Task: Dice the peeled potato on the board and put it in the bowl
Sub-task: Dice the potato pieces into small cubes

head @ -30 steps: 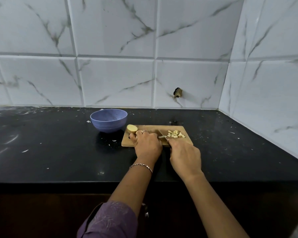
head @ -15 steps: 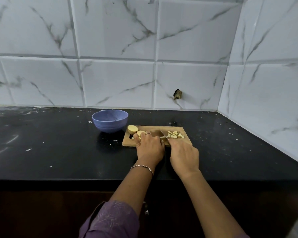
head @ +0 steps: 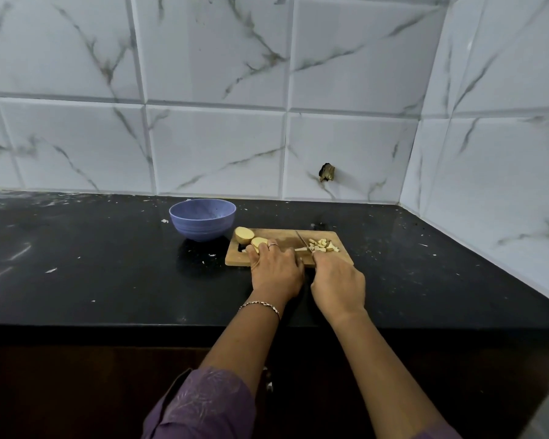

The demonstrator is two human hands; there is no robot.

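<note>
Mid-dice: hands side by side at the board's near edge, potato under the left.

Nearest, left hand [head: 274, 270] curled down on pale potato [head: 258, 242]; just beside it, right hand [head: 336, 280] wrapped round the knife [head: 302, 240], thin blade angled away and leftward. Between them, a cut strip [head: 299, 249] crosswise to the blade, likely next. Right of the blade, small dice [head: 324, 245]; far left, a smooth rounded half [head: 244, 235]. Flat wooden board [head: 282, 236], long axis left-right, on speckled black counter [head: 108, 264]. Beyond its left corner, ribbed blue bowl [head: 202, 218], nearer the left hand.

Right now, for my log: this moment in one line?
dicing | left hand holds potato piece | right hand grips knife | dice on cutting board
</note>
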